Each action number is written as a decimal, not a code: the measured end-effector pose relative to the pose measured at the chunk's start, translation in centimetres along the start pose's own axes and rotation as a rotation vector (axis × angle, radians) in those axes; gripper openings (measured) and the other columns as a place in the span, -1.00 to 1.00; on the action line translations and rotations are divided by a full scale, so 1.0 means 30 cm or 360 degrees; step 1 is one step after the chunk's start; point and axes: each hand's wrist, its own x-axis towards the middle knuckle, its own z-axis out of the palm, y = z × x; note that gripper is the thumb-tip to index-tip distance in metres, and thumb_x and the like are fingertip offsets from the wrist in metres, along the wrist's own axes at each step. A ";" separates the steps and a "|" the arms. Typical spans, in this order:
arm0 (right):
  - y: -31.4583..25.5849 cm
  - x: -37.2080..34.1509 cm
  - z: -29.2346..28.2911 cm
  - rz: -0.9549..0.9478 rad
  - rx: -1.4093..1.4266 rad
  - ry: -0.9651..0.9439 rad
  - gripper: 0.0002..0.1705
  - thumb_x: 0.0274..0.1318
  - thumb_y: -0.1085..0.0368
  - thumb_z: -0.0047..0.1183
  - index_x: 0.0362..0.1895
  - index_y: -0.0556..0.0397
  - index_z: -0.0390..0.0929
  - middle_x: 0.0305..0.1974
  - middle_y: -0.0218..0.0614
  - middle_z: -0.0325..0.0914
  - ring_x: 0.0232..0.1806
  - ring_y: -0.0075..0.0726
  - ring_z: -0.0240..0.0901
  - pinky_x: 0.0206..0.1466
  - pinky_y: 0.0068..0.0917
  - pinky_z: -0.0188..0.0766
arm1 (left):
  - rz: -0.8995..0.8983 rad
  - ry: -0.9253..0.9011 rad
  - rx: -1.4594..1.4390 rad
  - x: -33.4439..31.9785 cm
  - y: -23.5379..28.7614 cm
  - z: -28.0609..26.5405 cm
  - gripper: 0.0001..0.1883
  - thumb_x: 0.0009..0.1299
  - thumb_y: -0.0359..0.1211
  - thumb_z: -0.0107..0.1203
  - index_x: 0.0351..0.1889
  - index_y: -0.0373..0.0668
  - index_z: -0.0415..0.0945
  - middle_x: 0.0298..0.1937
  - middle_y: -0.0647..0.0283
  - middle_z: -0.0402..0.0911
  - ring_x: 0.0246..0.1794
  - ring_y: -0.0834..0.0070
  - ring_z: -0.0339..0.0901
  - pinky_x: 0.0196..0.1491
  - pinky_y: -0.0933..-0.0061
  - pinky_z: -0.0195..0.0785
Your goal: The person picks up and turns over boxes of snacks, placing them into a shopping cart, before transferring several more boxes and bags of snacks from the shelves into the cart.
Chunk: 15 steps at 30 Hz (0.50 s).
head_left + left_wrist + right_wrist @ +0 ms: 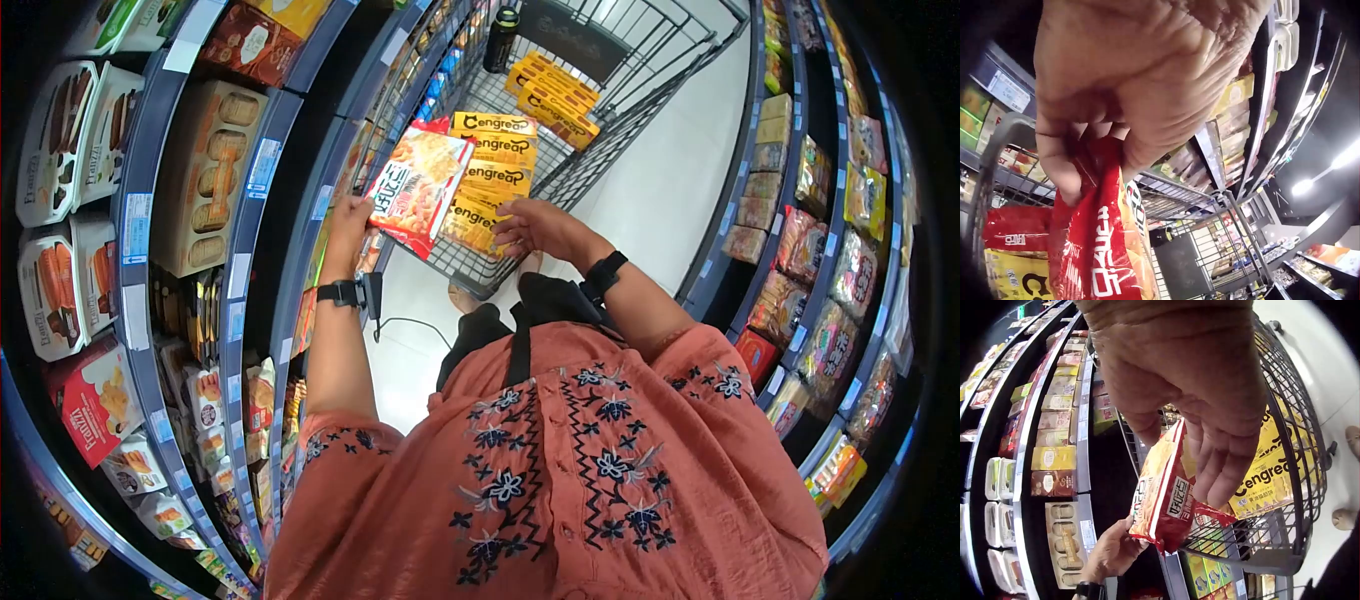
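My left hand [347, 238] pinches the edge of a red-and-white snack bag [422, 188], with thumb and fingers folded over the crimped end in the left wrist view. The bag is tilted over the near left part of a wire shopping cart [655, 105]. Another red bag [1017, 229] lies lower down beside it. My right hand [548, 230] hovers at the cart's near end, fingers loosely bent and holding nothing. Close to those fingers, yellow Cengreap boxes [492, 178] lie in a row in the cart.
More yellow boxes [553, 98] and a dark bottle [502, 40] are farther back in the cart. Shelves of packaged biscuits [210, 180] rise close on the left. Another shelf with snack bags [800, 245] runs along the right, past a strip of pale floor [640, 190].
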 end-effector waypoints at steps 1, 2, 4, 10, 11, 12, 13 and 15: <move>0.000 0.005 -0.004 0.0015 -0.0014 -0.0011 -0.49 0.24 0.02 0.07 0.10 0.11 0.38 -0.09 -0.15 0.51 -0.14 -0.27 0.54 -0.08 -0.27 0.56 | -0.0039 0.0041 -0.0058 -0.023 -0.008 -0.010 -0.78 0.41 -0.26 0.14 -0.22 -0.23 0.45 -0.36 0.27 0.55 -0.53 0.59 0.48 -0.54 0.60 0.41; 0.002 0.009 -0.009 0.0015 -0.0015 -0.0018 -0.49 0.24 0.01 0.07 0.10 0.11 0.38 -0.10 -0.15 0.51 -0.15 -0.27 0.54 -0.08 -0.27 0.56 | -0.0079 0.0065 -0.0134 -0.042 -0.012 -0.023 -0.75 0.42 -0.24 0.12 -0.17 -0.24 0.45 -0.35 0.27 0.56 -0.51 0.59 0.49 -0.57 0.63 0.35; 0.000 0.011 -0.007 0.0017 -0.0022 -0.0036 -0.49 0.25 0.01 0.06 0.10 0.11 0.38 -0.11 -0.15 0.52 -0.16 -0.26 0.55 -0.09 -0.25 0.57 | -0.0123 0.0119 -0.0180 -0.043 -0.026 -0.052 -0.76 0.42 -0.25 0.11 -0.17 -0.24 0.46 -0.35 0.26 0.57 -0.50 0.60 0.49 -0.57 0.62 0.35; -0.014 0.028 0.023 0.0052 -0.0095 -0.0019 -0.49 0.24 0.01 0.07 0.09 0.12 0.39 -0.13 -0.16 0.53 -0.15 -0.23 0.55 -0.06 -0.23 0.57 | -0.0022 0.0423 0.0212 0.024 -0.102 -0.075 -0.61 0.38 -0.12 0.12 -0.15 -0.33 0.51 -0.32 0.13 0.62 -0.41 0.37 0.59 -0.44 0.45 0.48; -0.016 0.033 0.027 0.0052 -0.0105 -0.0041 -0.48 0.24 0.01 0.07 0.11 0.11 0.38 -0.11 -0.15 0.52 -0.14 -0.22 0.55 -0.06 -0.23 0.57 | 0.0024 0.0457 0.0417 0.061 -0.145 -0.089 -0.59 0.40 -0.09 0.10 -0.12 -0.31 0.50 -0.30 0.14 0.62 -0.40 0.41 0.60 -0.46 0.46 0.48; -0.019 0.038 0.034 0.0050 -0.0114 -0.0061 -0.47 0.24 0.01 0.08 0.12 0.11 0.36 -0.09 -0.14 0.51 -0.13 -0.21 0.55 -0.05 -0.22 0.57 | 0.0069 0.0487 0.0623 0.072 -0.136 -0.086 -0.57 0.41 -0.06 0.08 -0.09 -0.30 0.49 -0.29 0.15 0.63 -0.40 0.45 0.60 -0.47 0.48 0.49; -0.019 0.040 0.040 0.0053 -0.0122 -0.0081 -0.46 0.24 0.02 0.08 0.14 0.11 0.35 -0.07 -0.12 0.50 -0.13 -0.20 0.54 -0.04 -0.22 0.57 | 0.0109 0.0516 0.0830 0.069 -0.135 -0.089 -0.54 0.42 -0.03 0.06 -0.07 -0.29 0.49 -0.27 0.16 0.63 -0.40 0.49 0.61 -0.48 0.49 0.49; -0.030 0.035 0.070 0.0035 -0.0174 -0.0059 -0.41 0.24 0.03 0.08 0.22 0.08 0.28 0.00 -0.10 0.46 -0.09 -0.16 0.55 -0.03 -0.22 0.57 | 0.0169 0.0649 0.0885 0.047 -0.137 -0.073 -0.49 0.38 0.00 0.09 -0.20 -0.39 0.53 -0.24 -0.15 0.63 -0.26 -0.05 0.58 -0.07 0.10 0.41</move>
